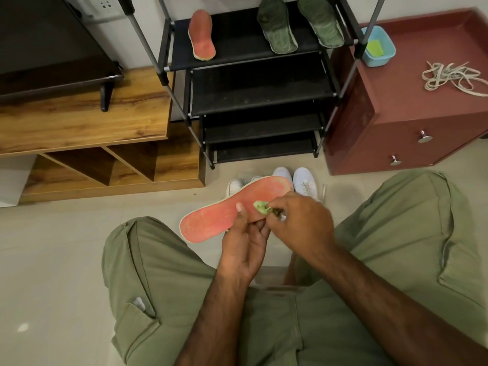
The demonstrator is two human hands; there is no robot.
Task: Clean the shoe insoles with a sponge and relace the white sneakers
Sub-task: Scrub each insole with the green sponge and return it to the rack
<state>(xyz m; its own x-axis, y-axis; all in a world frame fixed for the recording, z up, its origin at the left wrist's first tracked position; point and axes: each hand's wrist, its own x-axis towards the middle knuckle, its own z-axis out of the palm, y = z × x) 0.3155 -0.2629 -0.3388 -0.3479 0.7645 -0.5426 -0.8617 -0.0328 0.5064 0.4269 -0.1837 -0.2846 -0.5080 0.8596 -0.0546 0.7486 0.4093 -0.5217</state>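
My left hand (244, 240) grips a red insole (219, 215) from below, thumb on top, holding it flat above the floor. My right hand (301, 220) pinches a small green sponge (260, 207) against the insole's middle. White sneakers (305, 180) stand on the floor just beyond the insole, partly hidden by it. A second red insole (202, 35) and two green insoles (298, 22) lie on the top shelf of the black shoe rack (261, 83). Loose white laces (451, 77) sit in a heap on the maroon cabinet (412, 109).
A blue tub (379, 46) holding another green sponge stands at the cabinet's back left corner. A wooden TV unit (87, 122) with a black screen is at left. My knees in green trousers flank my hands over the tiled floor.
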